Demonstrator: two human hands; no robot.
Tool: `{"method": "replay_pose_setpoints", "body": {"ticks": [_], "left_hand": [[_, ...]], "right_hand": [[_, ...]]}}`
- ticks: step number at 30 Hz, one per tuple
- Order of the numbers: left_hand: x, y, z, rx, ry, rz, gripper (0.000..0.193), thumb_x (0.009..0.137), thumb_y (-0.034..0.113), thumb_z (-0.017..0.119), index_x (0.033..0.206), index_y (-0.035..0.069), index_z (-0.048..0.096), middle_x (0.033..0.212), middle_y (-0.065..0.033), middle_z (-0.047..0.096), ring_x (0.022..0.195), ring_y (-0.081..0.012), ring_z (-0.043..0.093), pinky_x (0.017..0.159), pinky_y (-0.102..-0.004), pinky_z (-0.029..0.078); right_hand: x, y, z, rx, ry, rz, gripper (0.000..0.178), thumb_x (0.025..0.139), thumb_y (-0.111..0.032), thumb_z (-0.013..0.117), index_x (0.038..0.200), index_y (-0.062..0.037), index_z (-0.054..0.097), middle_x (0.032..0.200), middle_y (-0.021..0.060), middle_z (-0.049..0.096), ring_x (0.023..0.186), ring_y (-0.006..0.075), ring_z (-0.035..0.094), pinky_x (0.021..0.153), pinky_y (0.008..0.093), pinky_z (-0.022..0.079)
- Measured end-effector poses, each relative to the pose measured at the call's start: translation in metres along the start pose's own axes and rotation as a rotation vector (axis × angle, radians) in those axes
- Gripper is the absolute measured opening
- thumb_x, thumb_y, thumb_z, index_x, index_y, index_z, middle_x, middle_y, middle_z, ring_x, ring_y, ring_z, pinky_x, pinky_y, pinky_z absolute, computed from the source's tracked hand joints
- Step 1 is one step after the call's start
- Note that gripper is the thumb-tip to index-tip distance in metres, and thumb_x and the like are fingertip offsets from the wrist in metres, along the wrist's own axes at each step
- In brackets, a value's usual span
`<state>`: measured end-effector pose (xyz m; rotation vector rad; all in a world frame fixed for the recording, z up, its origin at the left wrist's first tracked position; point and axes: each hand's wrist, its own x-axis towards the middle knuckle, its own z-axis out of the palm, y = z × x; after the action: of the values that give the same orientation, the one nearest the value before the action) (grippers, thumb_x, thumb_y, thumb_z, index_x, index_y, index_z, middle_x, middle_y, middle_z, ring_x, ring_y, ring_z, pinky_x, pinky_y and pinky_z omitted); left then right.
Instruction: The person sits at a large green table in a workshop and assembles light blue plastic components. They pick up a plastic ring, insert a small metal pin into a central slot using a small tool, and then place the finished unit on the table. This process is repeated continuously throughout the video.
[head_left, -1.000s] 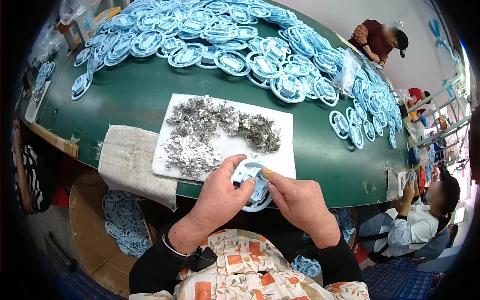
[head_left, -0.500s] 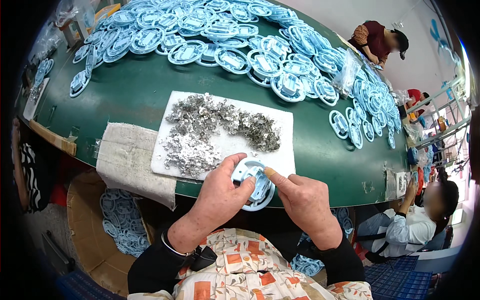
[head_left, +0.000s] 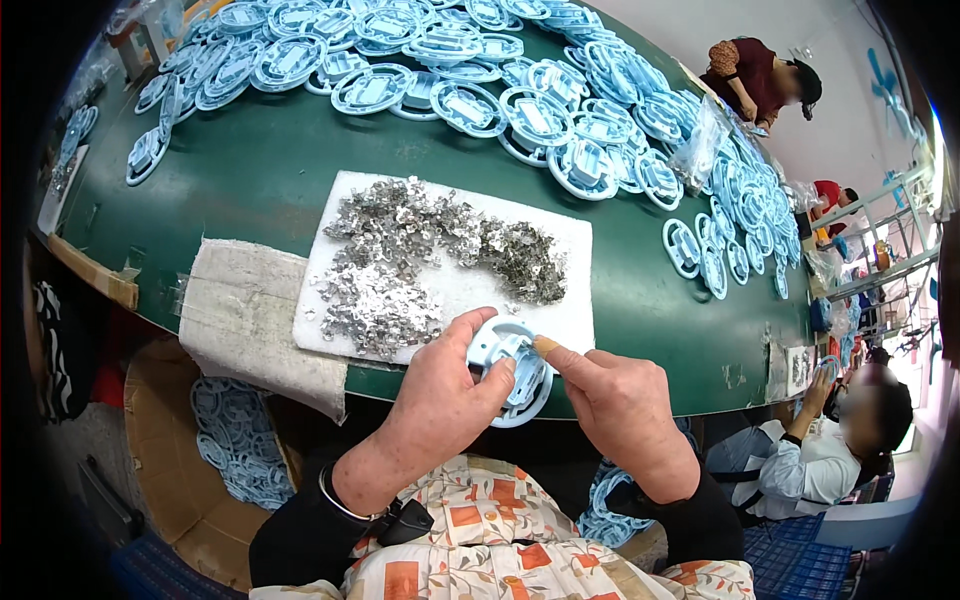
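Note:
My left hand [head_left: 432, 398] grips a light blue, oval plastic part [head_left: 537, 398] with a raised inner frame, held tilted just off the table's near edge. Its thumb lies over the part's near side. My right hand [head_left: 632, 405] is closed, and its thumb, covered at the tip in something yellowish, presses on the part's upper inner edge. Whether a small piece sits under that thumb is hidden. Just beyond my hands, small shiny metal clips [head_left: 385, 262] lie heaped on a white foam board [head_left: 470, 298].
Many similar blue parts [head_left: 370, 90] cover the far side of the green table [head_left: 240, 210]. A grey cloth [head_left: 240, 315] hangs over the near edge. Below left stands a cardboard box [head_left: 165, 455] of blue parts. One co-worker [head_left: 810, 450] sits at the right, another [head_left: 745, 80] farther off.
The view has shifted slightly. Both hands keep nearly the same grip on the blue part, with the right thumb still pressed at its upper inner edge.

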<state>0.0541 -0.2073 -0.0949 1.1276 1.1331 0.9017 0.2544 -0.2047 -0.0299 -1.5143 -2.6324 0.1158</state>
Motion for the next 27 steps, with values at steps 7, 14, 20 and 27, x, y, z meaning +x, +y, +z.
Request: {"method": "replay_pose_setpoints", "body": {"ticks": [7,14,20,27], "left_hand": [[-0.001,0.008,-0.002,0.071,-0.04,-0.038,0.051,0.096,0.006,0.06,0.141,-0.011,0.043,0.104,-0.017,0.069,0.083,-0.0137,0.07,0.068,-0.0273,0.06],[-0.004,0.004,0.0,0.038,-0.011,-0.012,0.055,0.098,0.013,0.066,0.142,-0.009,0.043,0.101,-0.011,0.069,0.079,-0.0092,0.067,0.065,-0.0253,0.058],[0.001,0.003,0.003,0.019,-0.003,-0.028,0.051,0.098,0.012,0.065,0.142,-0.006,0.045,0.109,-0.0113,0.067,0.085,-0.0102,0.067,0.064,-0.0251,0.061],[-0.003,-0.007,-0.001,-0.336,-0.084,0.045,0.053,0.098,0.006,0.058,0.145,-0.006,0.037,0.121,-0.0141,0.063,0.09,-0.0139,0.069,0.066,-0.0257,0.062]], "right_hand": [[0.006,-0.012,-0.01,-0.266,-0.039,-0.127,0.042,0.076,-0.01,0.068,0.118,-0.0125,0.07,0.063,0.0006,0.056,0.052,0.0173,0.062,0.046,0.0333,0.047],[0.059,-0.036,-0.04,-0.379,-0.531,-0.272,0.019,0.079,-0.013,0.069,0.097,-0.0055,0.067,0.066,0.0043,0.065,0.067,0.0184,0.071,0.05,0.0326,0.051],[0.045,-0.013,-0.051,-0.354,-0.389,-0.284,0.012,0.08,-0.013,0.07,0.091,-0.0103,0.067,0.07,0.0074,0.07,0.067,0.0248,0.072,0.053,0.0362,0.051],[-0.011,0.015,-0.01,0.571,-0.026,0.275,0.032,0.096,-0.029,0.07,0.117,-0.0045,0.066,0.07,0.0063,0.067,0.062,0.0149,0.066,0.056,0.0325,0.049]]}}
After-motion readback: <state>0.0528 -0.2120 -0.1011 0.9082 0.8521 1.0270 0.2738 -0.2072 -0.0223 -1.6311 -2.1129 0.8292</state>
